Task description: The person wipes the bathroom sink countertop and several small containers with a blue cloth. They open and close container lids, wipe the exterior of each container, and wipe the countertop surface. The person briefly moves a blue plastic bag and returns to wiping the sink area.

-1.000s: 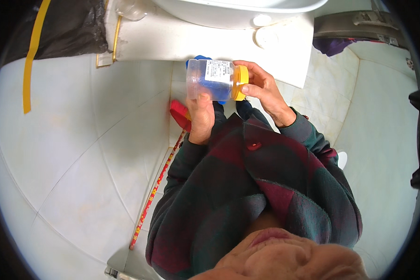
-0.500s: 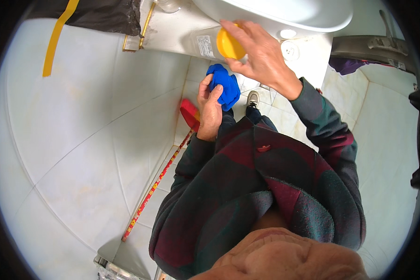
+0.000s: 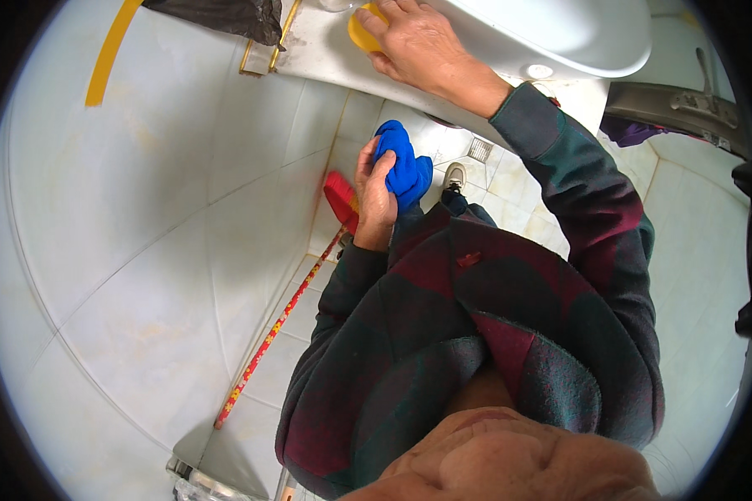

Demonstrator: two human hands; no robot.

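Observation:
My left hand [image 3: 374,194] is closed around a bunched blue cloth [image 3: 403,164], held in front of my chest. My right hand [image 3: 419,43] reaches up and forward to the ledge of a white sink [image 3: 560,33], its fingers wrapped on a container with a yellow lid [image 3: 361,33]. Only the lid and a sliver of the clear body show at the top edge; the rest is hidden by my fingers.
A broom with a red head [image 3: 341,199] and a red patterned stick [image 3: 277,327] leans against the white tiled wall on my left. A black bag [image 3: 226,15] hangs at the top. A floor drain [image 3: 480,150] and a shoe [image 3: 453,175] show below.
The right hand has carried the yellow-lidded container from in front of my chest up to the sink ledge. The left hand let go of the container and now holds only the blue cloth.

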